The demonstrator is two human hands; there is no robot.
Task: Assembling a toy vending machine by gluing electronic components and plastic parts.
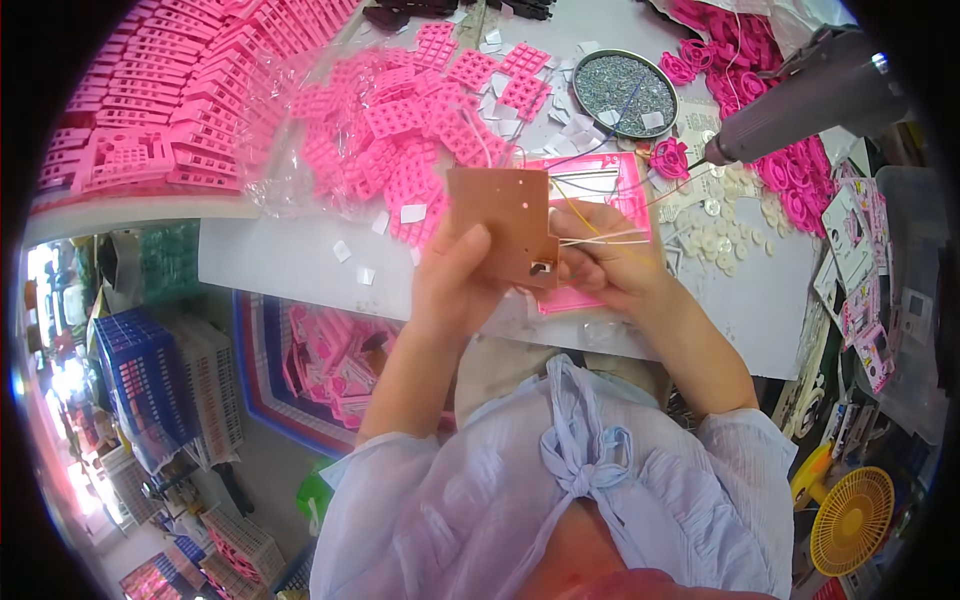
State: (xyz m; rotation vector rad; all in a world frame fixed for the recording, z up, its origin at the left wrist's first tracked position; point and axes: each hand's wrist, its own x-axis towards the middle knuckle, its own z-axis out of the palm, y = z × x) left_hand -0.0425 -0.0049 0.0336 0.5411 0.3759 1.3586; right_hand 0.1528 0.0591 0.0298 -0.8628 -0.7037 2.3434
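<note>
Left hand (pixel 452 278) is clamped on brown rectangular board (pixel 500 225); right hand (pixel 628 268) at its edge, grip unclear; thin white wires (pixel 608 239) seemingly attached, pink rectangular plastic casing (pixel 632 190) not yet joined

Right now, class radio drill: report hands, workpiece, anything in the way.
Left hand gripping brown circuit board. Right hand at its right edge. White wires crossing right hand; pink plastic frame beneath.
</note>
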